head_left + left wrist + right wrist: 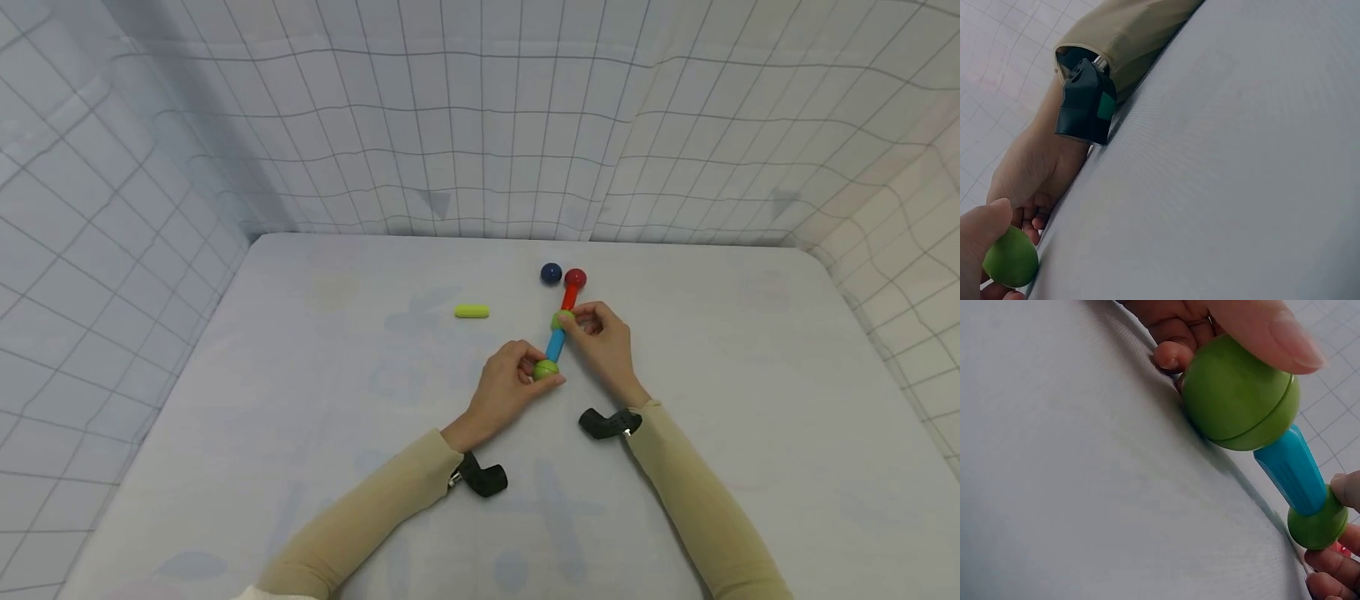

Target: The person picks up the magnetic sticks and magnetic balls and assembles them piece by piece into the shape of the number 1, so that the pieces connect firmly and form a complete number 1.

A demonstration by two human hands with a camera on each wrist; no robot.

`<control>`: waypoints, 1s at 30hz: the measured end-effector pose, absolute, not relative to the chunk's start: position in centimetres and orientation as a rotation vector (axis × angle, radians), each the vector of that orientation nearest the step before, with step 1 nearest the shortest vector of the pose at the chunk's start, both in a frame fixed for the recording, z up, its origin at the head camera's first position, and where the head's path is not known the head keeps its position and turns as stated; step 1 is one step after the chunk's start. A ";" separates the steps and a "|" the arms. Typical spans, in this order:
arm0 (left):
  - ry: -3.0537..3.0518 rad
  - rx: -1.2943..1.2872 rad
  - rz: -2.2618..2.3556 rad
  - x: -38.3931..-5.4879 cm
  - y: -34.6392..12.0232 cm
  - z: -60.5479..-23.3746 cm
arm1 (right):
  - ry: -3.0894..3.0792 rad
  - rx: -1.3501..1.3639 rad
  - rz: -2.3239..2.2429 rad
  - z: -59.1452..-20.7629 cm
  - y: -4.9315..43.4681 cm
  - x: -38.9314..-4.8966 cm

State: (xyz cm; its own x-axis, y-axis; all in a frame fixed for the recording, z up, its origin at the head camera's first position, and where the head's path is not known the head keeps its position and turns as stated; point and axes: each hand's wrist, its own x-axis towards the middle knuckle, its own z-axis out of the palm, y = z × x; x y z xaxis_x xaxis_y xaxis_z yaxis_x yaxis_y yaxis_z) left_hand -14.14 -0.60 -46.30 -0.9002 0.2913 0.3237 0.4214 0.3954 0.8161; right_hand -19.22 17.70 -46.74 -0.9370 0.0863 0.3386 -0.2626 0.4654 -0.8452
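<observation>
A chain of toy pieces lies slanted on the table: a red ball (575, 278), a red rod (570, 297), a green ball (562, 320), a blue rod (555, 345) and a nearer green ball (546, 370). My left hand (504, 385) pinches the nearer green ball between thumb and fingers. The farther green ball is pinched by my right hand (604, 346). In the right wrist view the blue rod (1292, 470) joins the two green balls. The left wrist view shows one green ball (1011, 257) at its lower left corner.
A dark blue ball (551, 273) sits just left of the red ball. Farther left lies a yellow-green rod (472, 311). Each wrist wears a black camera mount (483, 477). White gridded curtains (480, 125) stand behind and beside the white table (300, 400).
</observation>
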 end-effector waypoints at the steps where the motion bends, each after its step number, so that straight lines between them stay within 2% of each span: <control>1: -2.520 -0.648 -1.524 -14.1 -0.6 -46.3 | -2.383 0.152 1.460 -46.8 17.7 -19.2; 30: -2.579 -0.687 -1.499 -14.1 -0.7 -46.5 | -2.393 0.120 1.454 -46.8 17.7 -19.1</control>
State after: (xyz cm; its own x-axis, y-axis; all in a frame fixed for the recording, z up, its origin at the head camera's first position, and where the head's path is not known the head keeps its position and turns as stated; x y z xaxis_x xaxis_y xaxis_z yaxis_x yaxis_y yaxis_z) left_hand -14.13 -0.66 -46.49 -0.8963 0.3380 0.2871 0.4167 0.4204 0.8060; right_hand -19.14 17.74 -46.75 -0.9397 0.1012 0.3266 -0.2433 0.4733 -0.8466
